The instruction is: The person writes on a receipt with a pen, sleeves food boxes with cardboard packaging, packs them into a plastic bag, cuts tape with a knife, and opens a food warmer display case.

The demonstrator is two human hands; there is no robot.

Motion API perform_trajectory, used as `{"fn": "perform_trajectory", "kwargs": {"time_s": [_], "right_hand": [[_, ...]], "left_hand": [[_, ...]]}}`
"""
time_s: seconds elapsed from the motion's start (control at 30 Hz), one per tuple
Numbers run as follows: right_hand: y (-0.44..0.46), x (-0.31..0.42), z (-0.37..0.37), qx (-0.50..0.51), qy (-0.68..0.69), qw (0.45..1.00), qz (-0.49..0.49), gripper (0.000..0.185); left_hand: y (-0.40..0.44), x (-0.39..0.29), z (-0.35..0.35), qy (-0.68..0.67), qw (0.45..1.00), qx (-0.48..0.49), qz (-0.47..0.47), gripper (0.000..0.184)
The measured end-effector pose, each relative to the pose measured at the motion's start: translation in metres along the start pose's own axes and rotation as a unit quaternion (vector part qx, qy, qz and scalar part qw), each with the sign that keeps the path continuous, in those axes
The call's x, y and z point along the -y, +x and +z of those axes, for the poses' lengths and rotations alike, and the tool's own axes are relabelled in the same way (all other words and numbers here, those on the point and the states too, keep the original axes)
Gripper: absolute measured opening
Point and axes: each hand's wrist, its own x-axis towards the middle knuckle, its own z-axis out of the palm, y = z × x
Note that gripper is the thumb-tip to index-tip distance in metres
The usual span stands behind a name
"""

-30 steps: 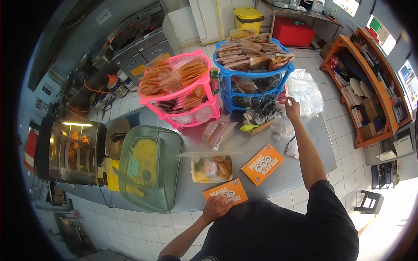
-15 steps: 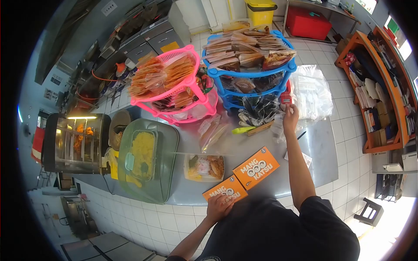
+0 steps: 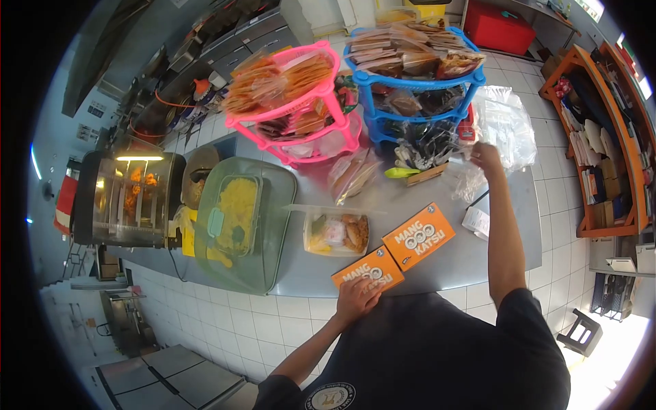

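My left hand (image 3: pixel 359 299) lies with fingers extended over the front of an orange printed box (image 3: pixel 391 270) near the table edge. A second orange box (image 3: pixel 419 236) touches it on the right. My right hand (image 3: pixel 486 158) is reached out with fingers curled, beside crumpled clear plastic (image 3: pixel 469 183) and just in front of a red object (image 3: pixel 467 127). What its fingers hold, if anything, is too unclear to tell. Left of the boxes sits a clear-lidded food tray (image 3: pixel 336 232) with brown pieces and a white packet. A white slip (image 3: pixel 476 222) lies beside my right forearm.
Pink (image 3: pixel 333 102) and blue (image 3: pixel 424 80) tiered baskets filled with packets stand at the back. A green-tinted cover (image 3: pixel 277 205) over yellow food and a lit display warmer (image 3: pixel 126 198) occupy the left. Stacked clear bags (image 3: pixel 506 126) lie at the back right, beyond a green-handled utensil (image 3: pixel 402 173).
The camera view has shifted, so the table appears higher and further right. My right hand has moved slightly right and its fingers have curled more. My left hand remains on the same box.
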Motion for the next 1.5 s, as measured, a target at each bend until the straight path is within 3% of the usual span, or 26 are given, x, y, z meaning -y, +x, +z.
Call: {"fn": "perform_trajectory", "kwargs": {"time_s": [0.07,0.1,0.17,0.2,0.27,0.3,0.4,0.5,0.7,1.0,1.1,1.2,1.33,1.4,1.47,1.5], "right_hand": [[-0.091,0.042,0.018,-0.080,0.058,0.981,-0.167,0.026],[-0.152,0.062,0.029,-0.074,0.067,0.973,-0.210,0.025],[-0.238,0.059,0.045,-0.044,0.036,0.984,-0.171,0.016],[-0.265,0.035,0.043,0.060,-0.061,0.976,-0.198,0.013],[-0.332,-0.021,0.071,0.206,-0.032,0.976,-0.067,0.010],[-0.361,-0.048,0.089,0.224,-0.101,0.969,0.009,0.011],[-0.411,-0.104,0.131,0.264,-0.123,0.947,0.136,0.020],[-0.415,-0.144,0.148,0.233,-0.148,0.948,0.155,0.022],[-0.426,-0.136,0.163,0.153,-0.268,0.943,0.127,0.025],[-0.417,-0.183,0.145,0.126,-0.290,0.947,-0.063,0.022],[-0.405,-0.197,0.136,0.114,-0.401,0.871,-0.261,0.025],[-0.392,-0.198,0.129,0.093,-0.481,0.850,-0.192,0.029],[-0.389,-0.117,0.121,0.201,-0.531,0.824,0.008,0.033],[-0.386,-0.070,0.126,0.210,-0.514,0.832,-0.018,0.033],[-0.391,-0.021,0.151,0.148,-0.472,0.863,-0.107,0.030],[-0.380,-0.018,0.164,0.094,-0.447,0.862,-0.218,0.032]], "left_hand": [[0.000,0.003,-0.001,-0.005,1.000,-0.009,0.007,0.036],[-0.001,0.006,0.000,-0.006,1.000,-0.012,0.013,0.034],[-0.010,0.008,0.004,-0.029,0.999,-0.022,0.015,0.030],[-0.012,0.011,0.007,-0.049,0.998,-0.033,0.013,0.028],[-0.014,0.016,0.011,-0.067,0.996,-0.048,0.016,0.024],[-0.018,0.017,0.012,-0.068,0.996,-0.046,0.018,0.023],[-0.020,0.023,0.014,-0.082,0.995,-0.046,0.024,0.024],[-0.025,0.020,0.014,-0.087,0.994,-0.059,0.011,0.022],[-0.021,0.019,0.008,-0.090,0.992,-0.079,0.029,0.022],[-0.018,0.016,-0.008,-0.107,0.992,-0.068,0.029,0.029],[-0.013,0.009,-0.006,-0.097,0.994,-0.050,-0.002,0.028],[-0.008,0.012,0.002,-0.075,0.996,-0.045,0.003,0.028],[-0.019,0.024,-0.011,-0.048,0.998,-0.031,0.014,0.027],[-0.037,0.041,-0.026,-0.051,0.998,-0.018,0.028,0.024],[-0.056,0.062,-0.045,-0.049,0.998,0.001,0.039,0.022],[-0.062,0.073,-0.054,-0.044,0.998,0.010,0.044,0.022]]}}
